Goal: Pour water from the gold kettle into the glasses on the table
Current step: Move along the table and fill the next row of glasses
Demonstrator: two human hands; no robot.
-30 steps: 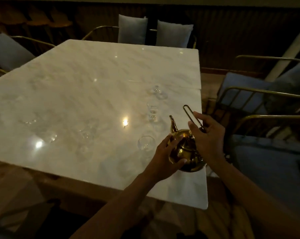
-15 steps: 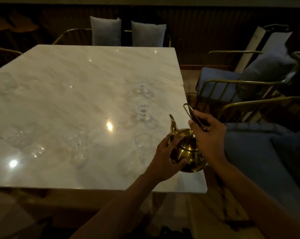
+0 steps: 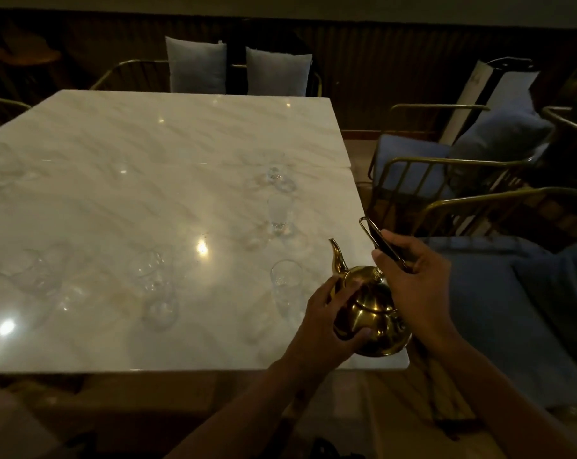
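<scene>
The gold kettle [image 3: 370, 313] is at the near right corner of the white marble table [image 3: 148, 180], its spout pointing up and away. My right hand [image 3: 416, 286] grips its tall loop handle. My left hand [image 3: 327, 321] cups the kettle's round body from the left. Just left of the spout stands a clear glass [image 3: 285, 286]. Two more glasses stand farther back in line, one [image 3: 279, 215] mid-table and another [image 3: 275, 170] beyond it. Several faint glasses [image 3: 151, 276] stand on the left half.
Gold-framed chairs with blue cushions [image 3: 446, 167] crowd the table's right side. Two grey pillows [image 3: 237, 71] lean on chairs at the far end. The table's near edge runs just under the kettle.
The view has swung, so the table sits squarer in frame. The kettle and both hands hold nearly the same pose near the corner.
</scene>
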